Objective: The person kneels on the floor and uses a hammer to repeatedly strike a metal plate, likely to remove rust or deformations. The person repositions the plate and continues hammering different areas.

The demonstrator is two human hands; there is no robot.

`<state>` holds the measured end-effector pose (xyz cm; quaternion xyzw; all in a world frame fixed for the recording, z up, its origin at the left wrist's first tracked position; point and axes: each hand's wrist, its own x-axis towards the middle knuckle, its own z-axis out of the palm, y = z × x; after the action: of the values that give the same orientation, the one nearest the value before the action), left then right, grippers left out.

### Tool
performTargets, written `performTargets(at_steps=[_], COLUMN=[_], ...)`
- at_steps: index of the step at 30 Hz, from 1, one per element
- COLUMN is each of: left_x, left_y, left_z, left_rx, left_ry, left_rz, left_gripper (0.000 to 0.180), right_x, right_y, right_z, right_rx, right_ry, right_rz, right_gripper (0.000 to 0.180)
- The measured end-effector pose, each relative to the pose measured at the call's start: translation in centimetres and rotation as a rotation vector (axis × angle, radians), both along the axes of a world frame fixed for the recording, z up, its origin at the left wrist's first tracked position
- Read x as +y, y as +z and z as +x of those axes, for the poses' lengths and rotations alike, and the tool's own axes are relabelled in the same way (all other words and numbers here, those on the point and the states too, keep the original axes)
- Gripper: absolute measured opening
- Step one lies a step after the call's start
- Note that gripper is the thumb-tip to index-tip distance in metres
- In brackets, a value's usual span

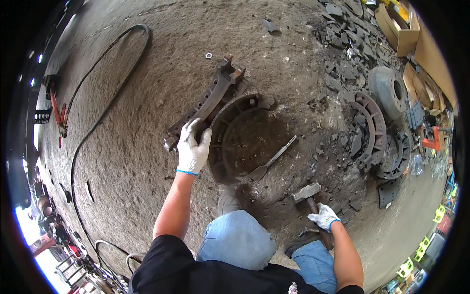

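Observation:
My left hand (192, 148), in a white knit glove with a blue cuff, grips the edge of a rusty brake shoe, its fingertips partly hidden there. This curved brake shoe (219, 161) lies on the ground in front of my knees. A second brake shoe (208, 98) leans close beside it, on the far left side. My right hand (324, 217), gloved the same way, is closed around the handle of a sledgehammer. The steel head of the hammer (306, 192) points away from me, low over the ground. Between the hands lies a flat-bladed chisel (274, 159).
More brake shoes (374, 127) lie at the right, by a grey brake drum (388, 92). Broken lining pieces (347, 44) are heaped at the far right near a cardboard box (399, 32). A black hose (105, 110) curves along the left. A small washer (208, 56) lies farther off.

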<state>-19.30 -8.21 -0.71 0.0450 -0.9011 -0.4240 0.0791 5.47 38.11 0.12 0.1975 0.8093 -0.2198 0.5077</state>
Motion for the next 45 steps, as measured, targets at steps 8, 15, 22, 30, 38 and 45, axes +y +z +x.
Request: performTargets(at_steps=[8, 15, 22, 30, 38, 45], left_x=[0.6, 13.4, 12.6, 15.0, 12.9, 10.2], left_y=[-6.8, 3.3, 1.0, 3.1, 2.1, 2.4], left_z=[-1.0, 4.4, 3.6, 3.7, -1.7, -2.5], left_rx=[-0.322, 0.231, -0.170, -0.516, -0.572, -0.586], left_ry=[0.035, -0.646, -0.504, -0.612, -0.594, -0.493], left_rz=[0.661, -0.065, -0.068, 0.273, 0.265, -0.080], left_gripper=[0.045, 0.062, 0.089, 0.037, 0.044, 0.070], right_x=[-2.3, 3.1, -5.8, -11.1, -14.1, -16.2], right_y=[0.7, 0.1, 1.5, -3.0, -1.9, -0.8], right_z=[-3.3, -5.4, -14.3, -11.5, -15.4, -16.8], right_rx=[0.060, 0.051, 0.545, 0.546, 0.635, 0.629], right_ry=[0.428, 0.341, -0.448, -1.370, -1.189, -1.103], right_rz=[0.145, 0.202, -0.184, -0.665, -0.623, -0.626], right_gripper=[0.064, 0.080, 0.077, 0.053, 0.057, 0.057])
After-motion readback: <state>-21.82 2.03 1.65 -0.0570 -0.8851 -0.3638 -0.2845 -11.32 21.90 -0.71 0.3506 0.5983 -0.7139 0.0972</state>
